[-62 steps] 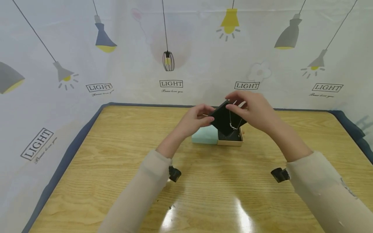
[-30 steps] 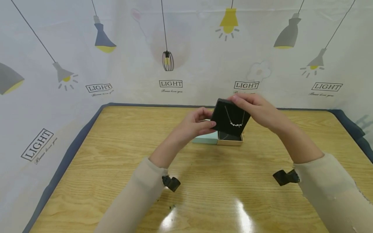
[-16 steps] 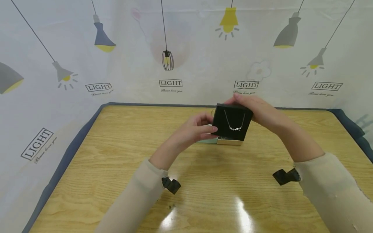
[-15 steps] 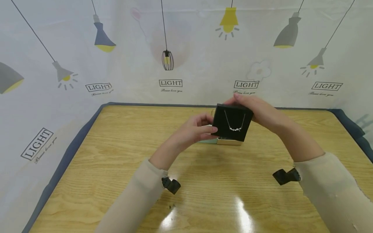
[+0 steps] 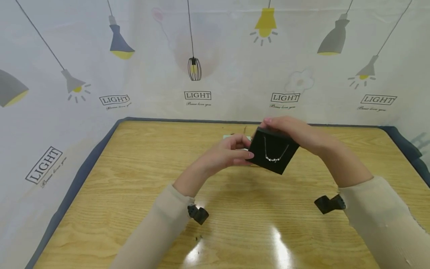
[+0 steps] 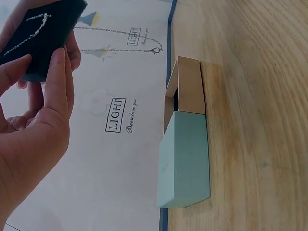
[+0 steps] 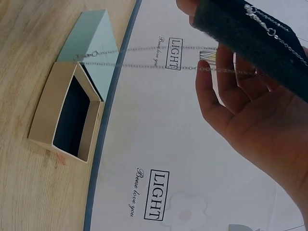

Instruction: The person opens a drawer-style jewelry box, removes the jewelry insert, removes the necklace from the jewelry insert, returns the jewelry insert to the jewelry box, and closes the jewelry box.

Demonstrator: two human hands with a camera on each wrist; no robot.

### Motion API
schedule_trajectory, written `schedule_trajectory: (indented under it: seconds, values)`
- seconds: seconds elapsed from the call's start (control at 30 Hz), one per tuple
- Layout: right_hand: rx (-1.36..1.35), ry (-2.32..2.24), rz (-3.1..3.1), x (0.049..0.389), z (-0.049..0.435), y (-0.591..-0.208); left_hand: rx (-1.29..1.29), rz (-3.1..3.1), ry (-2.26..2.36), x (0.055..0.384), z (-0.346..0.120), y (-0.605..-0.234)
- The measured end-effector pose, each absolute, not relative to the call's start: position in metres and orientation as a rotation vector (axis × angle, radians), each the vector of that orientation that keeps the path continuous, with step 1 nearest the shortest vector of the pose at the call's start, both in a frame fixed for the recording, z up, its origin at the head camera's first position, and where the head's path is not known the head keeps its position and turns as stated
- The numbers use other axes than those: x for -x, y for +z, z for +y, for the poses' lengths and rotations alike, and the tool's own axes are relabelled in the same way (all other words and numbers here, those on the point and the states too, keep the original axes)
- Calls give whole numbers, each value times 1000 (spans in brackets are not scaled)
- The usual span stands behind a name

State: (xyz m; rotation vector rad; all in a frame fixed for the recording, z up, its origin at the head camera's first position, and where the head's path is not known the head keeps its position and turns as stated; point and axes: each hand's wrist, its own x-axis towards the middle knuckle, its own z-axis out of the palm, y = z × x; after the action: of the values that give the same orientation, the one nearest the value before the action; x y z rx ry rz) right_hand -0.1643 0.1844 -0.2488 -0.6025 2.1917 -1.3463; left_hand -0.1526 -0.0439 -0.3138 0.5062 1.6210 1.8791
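Note:
A square black jewelry pad (image 5: 273, 151) is held in the air above the table, tilted, its face toward the head camera. Across that face runs a silver necklace (image 5: 273, 160) with a row of small sparkling stones. My left hand (image 5: 231, 151) pinches the pad's left edge between thumb and fingers. Along the top and right edge, my right hand (image 5: 297, 129) grips the pad, some of its fingers behind it. In the right wrist view, the thin chain (image 7: 154, 48) hangs loose from the back of the pad, with a clasp near its end.
On the wooden table (image 5: 151, 168) a tan box base (image 7: 53, 108) with a dark inside stands uncovered. Against it sits a mint-green lid (image 6: 185, 159). In the head view the hands and pad mostly hide both. A printed curtain (image 5: 134, 74) rises behind the table.
The pad has turned from an angled view to face the head camera, then come lower, slightly right and tilted. The right hand has shifted from pinching its upper face to gripping its top edge.

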Motion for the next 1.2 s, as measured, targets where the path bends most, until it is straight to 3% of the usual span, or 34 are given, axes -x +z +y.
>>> schedule_trajectory:
  seconds: [0.33,0.73,1.2]
  values:
    - [549,-1319,2245,164,186,-249,-518,1593,1867,154,-45,-317]
    - [736,-1330,2308,163,183,-250,-497,1582,1883,153,-46,-318]
    - [1073,-1121,3065,141,164,-245,-356,1608,1991,153,-45,-319]
